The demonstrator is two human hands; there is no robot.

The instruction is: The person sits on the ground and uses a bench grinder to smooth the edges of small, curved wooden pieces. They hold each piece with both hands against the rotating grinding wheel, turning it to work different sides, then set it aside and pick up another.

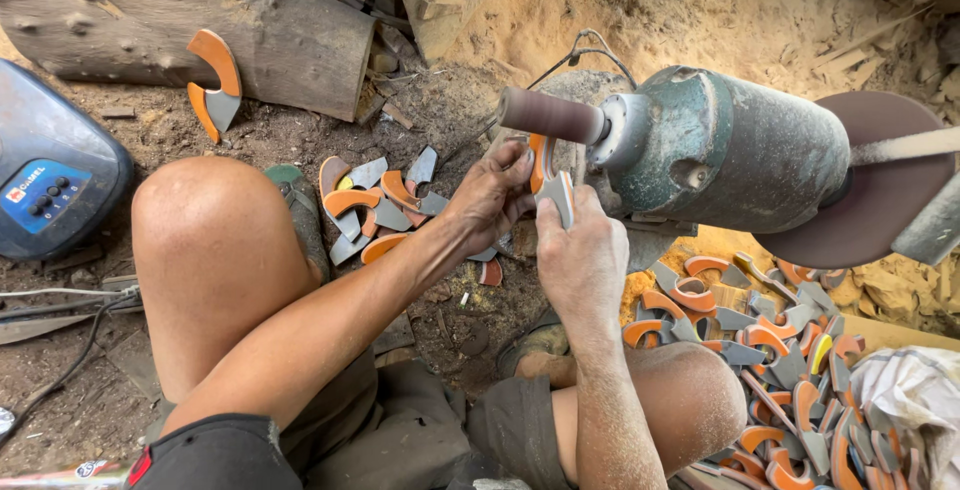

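Both hands pinch one curved orange-and-grey piece [548, 178] and press it up against the sanding drum [552, 115]. Left hand [492, 198] has its fingers closed on the piece's upper edge; right hand [580, 250] is clamped around its grey lower end. The drum sits just above the knuckles, sticking out of the green motor [720, 155] to the right of the hands. Risk here, as I read it: fingertips are nearly touching the abrasive, so a slip could scrape skin. A grab by the drum could flick the piece out of that pinch. Finished or waiting pieces lie in piles, one [375, 210] left of the hands, another [790, 380] below right.
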